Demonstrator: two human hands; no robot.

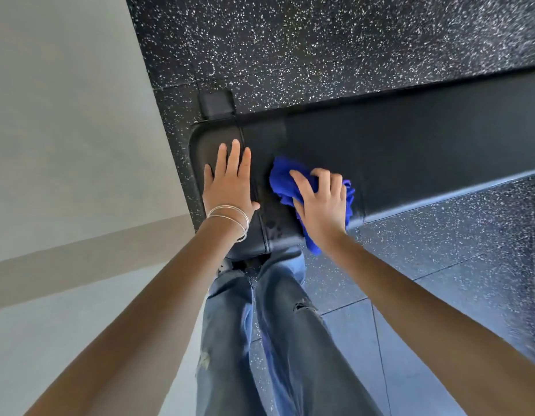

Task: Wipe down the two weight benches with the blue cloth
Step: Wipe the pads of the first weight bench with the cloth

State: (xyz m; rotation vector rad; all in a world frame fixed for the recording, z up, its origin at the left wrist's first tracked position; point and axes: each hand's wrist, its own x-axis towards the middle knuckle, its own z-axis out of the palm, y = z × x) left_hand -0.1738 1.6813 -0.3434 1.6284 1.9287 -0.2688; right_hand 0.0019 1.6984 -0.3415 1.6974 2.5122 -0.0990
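— While the left hand [230,178] lies flat, fingers straight, on the bench [410,151] end, where's the blue cloth [282,181]?
— Bunched under the right hand [320,202], fingers curled round it, pressed onto the bench just beside.

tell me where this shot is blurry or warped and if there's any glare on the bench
Head view: the wide-angle lens bows the weight bench edges; the speckled floor smears toward the right edge; the left hand, right hand and blue cloth are sharp; a soft sheen runs along the bench's near edge, no hard glare.
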